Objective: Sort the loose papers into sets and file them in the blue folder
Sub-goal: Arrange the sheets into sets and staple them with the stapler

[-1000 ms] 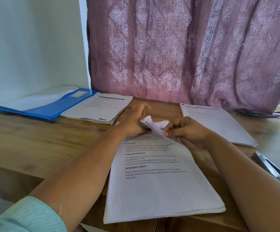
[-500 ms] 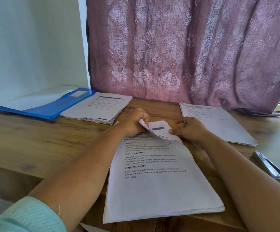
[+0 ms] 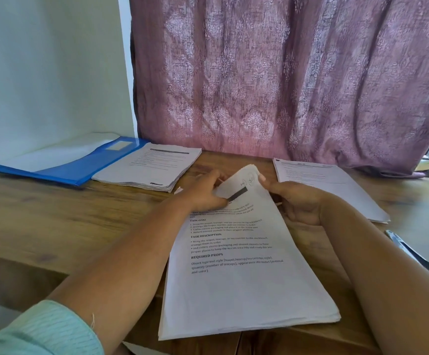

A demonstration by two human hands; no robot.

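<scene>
Since half a second ago the top sheet's far end (image 3: pixel 244 185) has lifted higher and uncurled, showing a black bar and a handwritten mark, while both hands have barely shifted. Left hand (image 3: pixel 203 194) pinches that sheet at its left edge, thumb and fingers closed on the paper; right hand (image 3: pixel 297 203) grips its right edge, fingers curled behind, thumb tip at the top corner.

Three paper stacks lie on the wooden counter (image 3: pixel 54 219): the near stack (image 3: pixel 241 285) at centre bottom, overhanging the counter's front edge; a second stack (image 3: pixel 154 167) at centre left; a third stack (image 3: pixel 336 188) at right, beneath the curtain's hem. One blue folder (image 3: pixel 62 170) lies at the far left, touching the second stack and backing onto the white wall (image 3: pixel 41 73). One dark stapler-like tool (image 3: pixel 413 252) sits near the right edge. Bare wood stretches across the left foreground. A pink patterned curtain (image 3: pixel 285 73) closes off the back.
</scene>
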